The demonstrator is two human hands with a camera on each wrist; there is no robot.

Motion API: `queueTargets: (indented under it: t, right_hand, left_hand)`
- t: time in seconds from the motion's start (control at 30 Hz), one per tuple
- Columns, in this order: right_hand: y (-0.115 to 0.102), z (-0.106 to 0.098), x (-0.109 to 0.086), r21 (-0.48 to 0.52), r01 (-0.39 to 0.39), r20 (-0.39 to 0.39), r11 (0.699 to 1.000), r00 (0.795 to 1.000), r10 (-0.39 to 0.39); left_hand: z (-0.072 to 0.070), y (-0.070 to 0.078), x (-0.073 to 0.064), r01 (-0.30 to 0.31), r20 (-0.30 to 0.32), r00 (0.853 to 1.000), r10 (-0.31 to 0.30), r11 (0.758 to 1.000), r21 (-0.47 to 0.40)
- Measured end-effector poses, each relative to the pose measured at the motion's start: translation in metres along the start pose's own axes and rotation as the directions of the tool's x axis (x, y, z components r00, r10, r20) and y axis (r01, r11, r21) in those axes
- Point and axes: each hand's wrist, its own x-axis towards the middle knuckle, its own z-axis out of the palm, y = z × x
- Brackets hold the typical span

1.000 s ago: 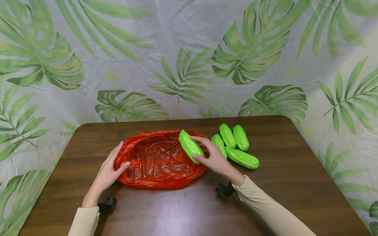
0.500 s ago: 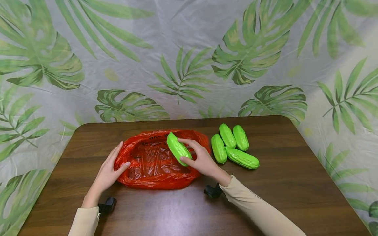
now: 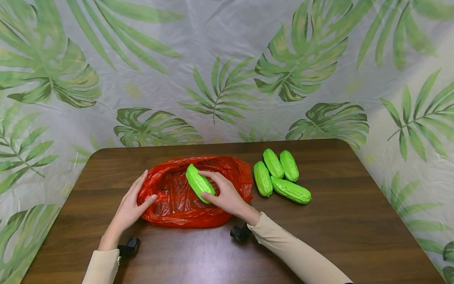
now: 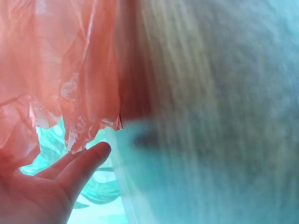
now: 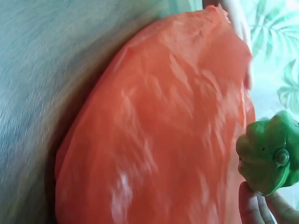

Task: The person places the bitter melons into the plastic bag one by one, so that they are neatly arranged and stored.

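With your right hand point(image 3: 227, 197) you grip a gourd point(image 3: 199, 184) over the opening of the red bag point(image 3: 191, 221); your left hand point(image 3: 130, 207), fingers straight, touches its side. This seems the placing step; next, I think, you should lower the gourd inside, then release it gently.

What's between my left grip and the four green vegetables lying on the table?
The head view shows the red bag there, and over its opening the right grip, holding a fifth green vegetable.
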Motion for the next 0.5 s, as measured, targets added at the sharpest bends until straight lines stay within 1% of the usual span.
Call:
queueTargets:
  t: [0.2, 0.5]
  right_hand:
    - [-0.003, 0.015, 0.005, -0.013, -0.005, 0.015, 1.0, 1.0, 0.005]
    - [-0.01, 0.034, 0.014, -0.048, -0.038, 0.029, 0.998, 0.999, 0.039]
  left_hand:
    - [0.0, 0.001, 0.0, -0.003, 0.001, 1.0, 0.003, 1.0, -0.003]
    - [0.002, -0.003, 0.001, -0.004, -0.008, 1.0, 0.004, 1.0, -0.001]
